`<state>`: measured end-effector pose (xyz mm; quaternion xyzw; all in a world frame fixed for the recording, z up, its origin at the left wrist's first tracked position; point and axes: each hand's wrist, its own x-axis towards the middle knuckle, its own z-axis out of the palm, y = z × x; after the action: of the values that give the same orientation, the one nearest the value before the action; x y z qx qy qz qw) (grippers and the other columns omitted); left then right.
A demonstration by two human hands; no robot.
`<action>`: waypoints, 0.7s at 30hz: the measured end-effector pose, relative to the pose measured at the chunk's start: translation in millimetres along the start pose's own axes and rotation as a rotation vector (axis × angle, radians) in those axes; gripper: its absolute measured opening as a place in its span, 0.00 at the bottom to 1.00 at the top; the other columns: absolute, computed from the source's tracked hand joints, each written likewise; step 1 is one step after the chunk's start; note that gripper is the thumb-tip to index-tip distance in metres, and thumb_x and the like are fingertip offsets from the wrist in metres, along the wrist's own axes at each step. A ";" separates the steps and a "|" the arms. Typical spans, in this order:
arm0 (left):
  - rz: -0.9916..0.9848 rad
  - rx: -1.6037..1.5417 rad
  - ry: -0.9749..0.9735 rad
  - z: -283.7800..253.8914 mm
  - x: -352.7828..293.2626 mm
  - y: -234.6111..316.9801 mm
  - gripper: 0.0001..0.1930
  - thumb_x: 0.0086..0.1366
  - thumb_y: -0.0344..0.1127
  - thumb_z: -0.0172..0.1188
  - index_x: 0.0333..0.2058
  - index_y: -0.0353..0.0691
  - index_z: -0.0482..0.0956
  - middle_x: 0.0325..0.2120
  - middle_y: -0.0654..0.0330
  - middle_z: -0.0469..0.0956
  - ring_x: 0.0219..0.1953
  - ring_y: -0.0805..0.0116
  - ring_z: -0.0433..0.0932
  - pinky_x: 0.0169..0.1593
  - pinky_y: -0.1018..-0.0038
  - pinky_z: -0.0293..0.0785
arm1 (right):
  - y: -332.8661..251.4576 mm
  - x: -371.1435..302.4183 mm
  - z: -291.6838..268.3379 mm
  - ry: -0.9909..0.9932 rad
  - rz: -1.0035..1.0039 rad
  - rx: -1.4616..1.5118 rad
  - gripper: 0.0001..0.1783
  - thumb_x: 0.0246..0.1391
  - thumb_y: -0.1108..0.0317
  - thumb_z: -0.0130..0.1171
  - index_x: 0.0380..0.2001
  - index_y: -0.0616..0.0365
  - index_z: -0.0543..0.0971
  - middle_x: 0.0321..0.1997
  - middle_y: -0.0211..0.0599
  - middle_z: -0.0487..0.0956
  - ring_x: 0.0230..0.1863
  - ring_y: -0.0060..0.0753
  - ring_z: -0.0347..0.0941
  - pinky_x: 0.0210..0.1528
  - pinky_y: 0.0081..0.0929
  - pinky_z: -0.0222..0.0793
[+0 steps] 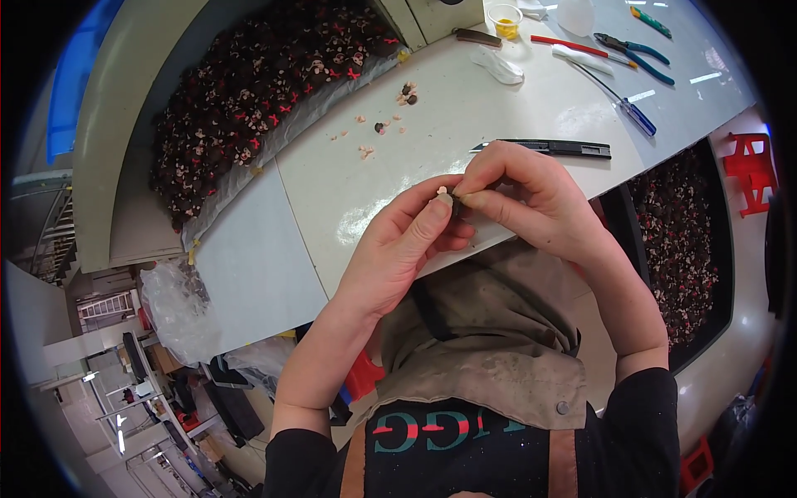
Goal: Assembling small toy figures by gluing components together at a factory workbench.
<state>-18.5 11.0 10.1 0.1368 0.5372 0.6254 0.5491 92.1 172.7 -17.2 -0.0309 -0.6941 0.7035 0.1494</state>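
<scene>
Close to the table's near edge, my left hand (407, 236) is closed, with thumb and forefinger pinching a small pink-and-dark moulded piece (442, 191). Its pale tip shows above the thumb. My right hand (531, 199) meets it from the right, thumb and forefinger pressed together against the piece's side; whatever sits between them is hidden. Just beyond the right hand lies a black utility knife (573, 149), partly covered by the knuckles. Several small pink and dark pieces (407, 94) are scattered on the white table (332, 183) farther left.
A lined bin (224, 195) full of dark, pink and red pieces stands at the far left; a black crate (722, 282) of similar pieces is at the right. At the back lie pliers (639, 54), a screwdriver (635, 114), a red pen (573, 46) and a small cup (504, 21).
</scene>
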 end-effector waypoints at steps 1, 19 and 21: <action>-0.002 -0.001 0.002 0.2 -0.1 -0.1 0.21 0.69 0.42 0.50 0.55 0.36 0.67 0.43 0.61 0.75 0.40 0.74 0.76 0.46 0.76 0.75 | 0.1 0.0 0.2 -0.001 0.002 0.001 0.02 0.55 0.79 0.55 0.32 0.63 0.72 0.35 0.31 0.72 0.38 0.20 0.70 0.43 0.19 0.68; 0.009 -0.011 0.005 1.1 -0.4 0.2 0.21 0.69 0.42 0.51 0.55 0.36 0.68 0.42 0.61 0.75 0.40 0.74 0.76 0.46 0.77 0.75 | 0.5 0.0 2.2 0.002 -0.005 0.037 0.03 0.56 0.77 0.55 0.34 0.63 0.74 0.36 0.30 0.73 0.39 0.19 0.70 0.43 0.19 0.68; 0.014 -0.007 0.006 1.5 -0.7 0.5 0.21 0.69 0.43 0.51 0.55 0.36 0.67 0.42 0.61 0.75 0.40 0.74 0.76 0.45 0.77 0.75 | 0.1 0.2 2.3 0.002 -0.006 0.027 0.03 0.56 0.77 0.55 0.34 0.63 0.74 0.36 0.30 0.73 0.39 0.19 0.70 0.43 0.19 0.68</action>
<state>-17.3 11.2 11.4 0.1367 0.5357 0.6314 0.5437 91.3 170.5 -17.1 -0.0274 -0.6847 0.7122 0.1526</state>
